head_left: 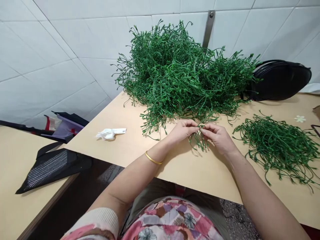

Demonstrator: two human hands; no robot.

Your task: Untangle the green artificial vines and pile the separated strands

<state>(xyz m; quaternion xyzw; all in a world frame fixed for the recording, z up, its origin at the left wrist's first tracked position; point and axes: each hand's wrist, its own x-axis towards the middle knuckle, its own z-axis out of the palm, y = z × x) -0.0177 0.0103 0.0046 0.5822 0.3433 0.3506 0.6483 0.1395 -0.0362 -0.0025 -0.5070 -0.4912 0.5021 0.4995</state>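
Note:
Close together over the table's front part, my left hand (183, 130) and my right hand (216, 136) both pinch one small green plastic plant sprig (201, 143). Its thin stems hang down between the two sets of fingertips. Right behind my hands rises a large tangled heap of green plastic stems (175, 73) with small bud-like tips. A smaller, flatter pile of similar green stems (278, 148) lies to the right of my right hand. Fingers partly cover the top of the held sprig.
A crumpled white tissue (108, 134) lies on the table (100, 116) at left. At the back right sits a black bag (280, 80), with a small pale flower piece (300, 119) before it. A black mesh pouch (50, 168) rests on another surface at far left. The tiled wall (105, 36) stands behind.

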